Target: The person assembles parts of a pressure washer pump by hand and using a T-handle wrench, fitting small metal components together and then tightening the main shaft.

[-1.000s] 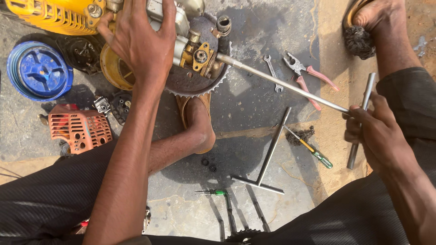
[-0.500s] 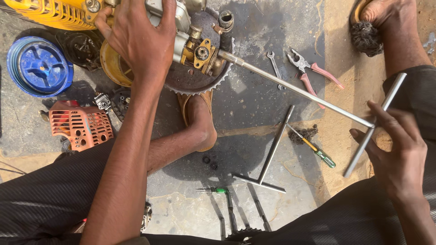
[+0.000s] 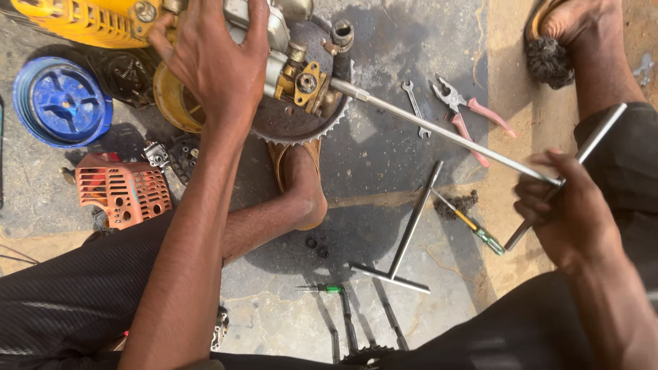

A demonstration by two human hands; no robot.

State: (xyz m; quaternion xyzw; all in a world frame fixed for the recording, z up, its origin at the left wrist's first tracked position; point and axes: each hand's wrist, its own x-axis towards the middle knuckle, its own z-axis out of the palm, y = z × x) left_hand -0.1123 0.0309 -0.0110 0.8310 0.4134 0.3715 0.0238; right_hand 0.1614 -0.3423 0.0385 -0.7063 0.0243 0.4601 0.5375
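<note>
My left hand (image 3: 216, 65) presses down on a small engine (image 3: 295, 75) with a brass part and a toothed round plate, at the top of the head view. A long metal T-handle wrench (image 3: 445, 133) runs from the engine's brass part down to the right. My right hand (image 3: 565, 209) grips that wrench's crossbar handle (image 3: 589, 154) at its far end. My foot in a sandal (image 3: 301, 188) rests just below the engine.
On the ground lie a second T-handle wrench (image 3: 408, 233), red-handled pliers (image 3: 466, 106), a small spanner (image 3: 415, 106), a green-tipped screwdriver (image 3: 473, 226), another green screwdriver (image 3: 322, 289), an orange vented cover (image 3: 123, 192), a blue round cover (image 3: 62, 103) and a yellow housing (image 3: 82, 20).
My right hand moved down and left along the crossbar and closed round it where it meets the long shaft. The left hand stayed on the engine.
</note>
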